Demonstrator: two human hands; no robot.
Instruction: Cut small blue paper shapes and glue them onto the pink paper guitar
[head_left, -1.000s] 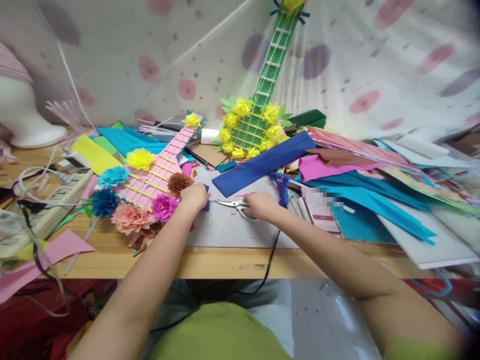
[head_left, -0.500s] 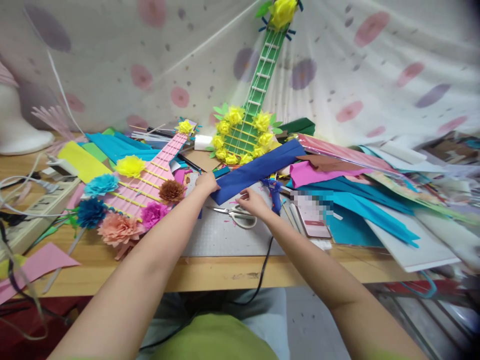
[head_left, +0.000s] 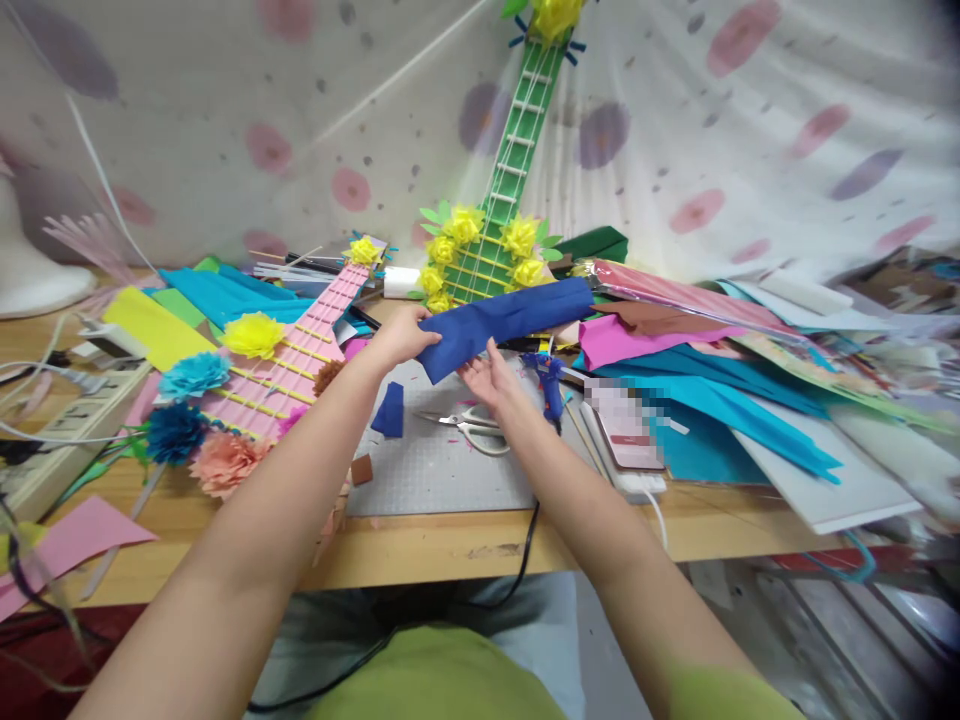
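A long folded strip of dark blue crepe paper (head_left: 510, 315) is held up above the cutting mat, its far end reaching right. My left hand (head_left: 405, 338) pinches its near left end. Just under the lower edge, my right hand (head_left: 486, 378) has its palm up and fingers loosely spread; the thumb tip meets the paper. White-handled scissors (head_left: 480, 432) lie on the grey mat (head_left: 442, 485) below. A small blue paper piece (head_left: 388, 410) and a brown scrap (head_left: 361, 470) rest to their left. To the right stands a blue glue gun (head_left: 551, 385).
A pink paper guitar (head_left: 270, 385) with paper flowers lies at left, beside a power strip (head_left: 112, 420). Behind stands a green guitar (head_left: 517, 150) with yellow flowers. At right are a phone (head_left: 637, 450) and piled coloured paper (head_left: 720, 390). A black cable (head_left: 529, 540) hangs over the table edge.
The blue crepe paper has lifted and shifted slightly left with my left hand. My right hand has moved up to the paper's lower edge, palm turned upward. The small blue piece is now uncovered.
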